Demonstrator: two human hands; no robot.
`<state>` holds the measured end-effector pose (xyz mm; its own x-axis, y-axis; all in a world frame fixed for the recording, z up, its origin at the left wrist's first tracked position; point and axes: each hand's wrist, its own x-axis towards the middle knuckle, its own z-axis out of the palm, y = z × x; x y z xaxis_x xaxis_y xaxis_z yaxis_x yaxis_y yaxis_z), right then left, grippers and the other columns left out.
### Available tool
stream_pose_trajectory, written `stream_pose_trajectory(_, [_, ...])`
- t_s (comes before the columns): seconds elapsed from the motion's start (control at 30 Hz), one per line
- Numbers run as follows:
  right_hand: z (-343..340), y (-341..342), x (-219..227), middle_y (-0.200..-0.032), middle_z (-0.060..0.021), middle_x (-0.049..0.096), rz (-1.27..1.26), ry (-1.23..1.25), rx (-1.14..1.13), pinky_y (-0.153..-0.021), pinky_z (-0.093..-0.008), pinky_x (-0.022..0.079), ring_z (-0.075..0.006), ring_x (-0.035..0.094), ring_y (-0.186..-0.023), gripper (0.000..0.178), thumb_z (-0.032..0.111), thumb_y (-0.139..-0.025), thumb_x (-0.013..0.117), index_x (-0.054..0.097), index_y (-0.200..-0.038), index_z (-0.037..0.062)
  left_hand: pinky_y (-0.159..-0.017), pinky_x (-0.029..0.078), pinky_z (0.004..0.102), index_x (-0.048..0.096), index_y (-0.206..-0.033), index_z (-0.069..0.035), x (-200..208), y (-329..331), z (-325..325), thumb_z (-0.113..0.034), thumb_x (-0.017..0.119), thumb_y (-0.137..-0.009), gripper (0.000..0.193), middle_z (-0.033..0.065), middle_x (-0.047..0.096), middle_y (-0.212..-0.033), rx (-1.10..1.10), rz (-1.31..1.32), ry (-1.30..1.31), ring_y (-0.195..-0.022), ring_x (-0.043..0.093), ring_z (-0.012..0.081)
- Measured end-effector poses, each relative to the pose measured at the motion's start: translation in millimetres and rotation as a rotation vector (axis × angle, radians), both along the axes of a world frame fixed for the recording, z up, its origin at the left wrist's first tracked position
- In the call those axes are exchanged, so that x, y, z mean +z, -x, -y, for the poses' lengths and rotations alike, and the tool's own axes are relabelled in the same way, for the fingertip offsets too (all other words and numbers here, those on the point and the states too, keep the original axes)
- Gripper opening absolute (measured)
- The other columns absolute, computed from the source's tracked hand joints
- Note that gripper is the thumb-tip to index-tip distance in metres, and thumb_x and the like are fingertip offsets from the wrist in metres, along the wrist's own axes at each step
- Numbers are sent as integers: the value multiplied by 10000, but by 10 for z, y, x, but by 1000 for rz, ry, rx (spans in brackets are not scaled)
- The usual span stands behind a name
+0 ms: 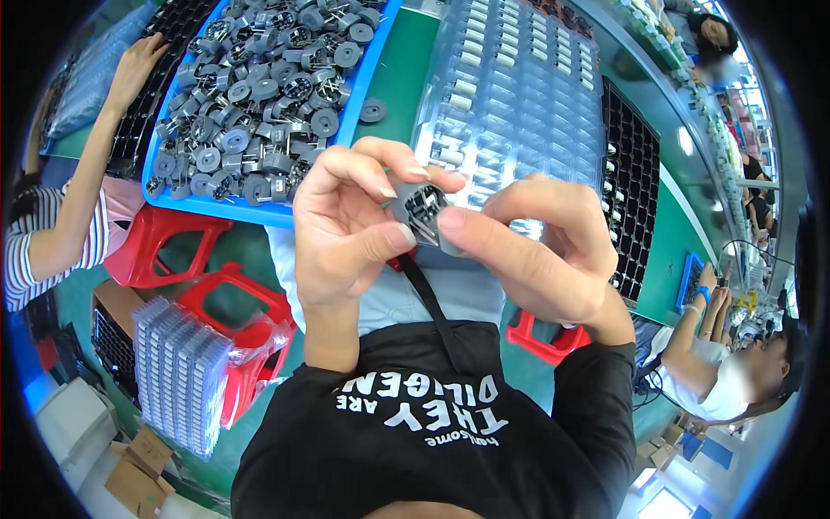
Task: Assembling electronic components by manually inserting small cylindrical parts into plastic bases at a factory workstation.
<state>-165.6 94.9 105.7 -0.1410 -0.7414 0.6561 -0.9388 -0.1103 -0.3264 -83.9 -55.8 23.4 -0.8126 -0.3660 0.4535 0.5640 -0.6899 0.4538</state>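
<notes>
Above the table's near edge, in front of my chest, I hold a small grey round component [419, 213] with its dark inside and metal pins showing. My left hand [333, 229] is closed around its rim, thumb below and fingertips above. From the other side my right hand [553, 251] is closed too, its thumb and fingertip pressed against the component's right edge. Whether a smaller piece sits between those right fingertips is hidden. Beyond my left hand, a similar grey component [373, 110] lies loose on the green table [393, 82].
A blue bin [367, 73] heaped with grey components stands at the left. Clear plastic trays [519, 121] carry white cylinders; a black tray [635, 190] lies right of them. Co-workers sit at both sides, one arm [130, 82] reaching at left. Red stools [164, 246] and stacked trays [177, 372] stand below.
</notes>
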Motion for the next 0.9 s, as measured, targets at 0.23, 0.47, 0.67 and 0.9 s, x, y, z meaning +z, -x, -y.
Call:
stream_pose_trajectory(0.23, [-28,0,-59,-887,-83,522,84,5,111,-507,-250,432,-155,557,-626,400,-134,-588,699,687,-963,5,-897,485,527,507,-946,1,39,-13,-65,70,727,-700,337,176,566,-1028,-71,-84,14,-1028,587,405])
stream_pose_trajectory(0.47, [-38,32,-72,-931,-112,524,54,-20,125,-527,-271,448,-179,567,-647,378,-111,-622,710,665,-987,-20,-879,524,480,482,-933,-20,53,-33,-54,62,740,-701,356,139,559,-1009,-2,-24,121,-1011,605,381])
stream_pose_trajectory(0.67, [-63,0,-181,-940,-111,530,185,-11,110,-542,-274,453,-181,571,-666,388,-96,-631,717,657,-1006,-17,-881,518,498,490,-923,-12,69,-70,-20,80,740,-687,356,150,577,-990,52,21,191,-1009,605,394])
stream_pose_trajectory(0.9, [-92,-26,-70,-967,-108,544,241,-70,-31,-634,-296,491,-212,576,-828,330,24,-740,719,657,-1064,16,-913,503,436,515,-952,25,87,6,-127,168,697,-668,367,188,584,-1009,162,37,206,-1026,601,349])
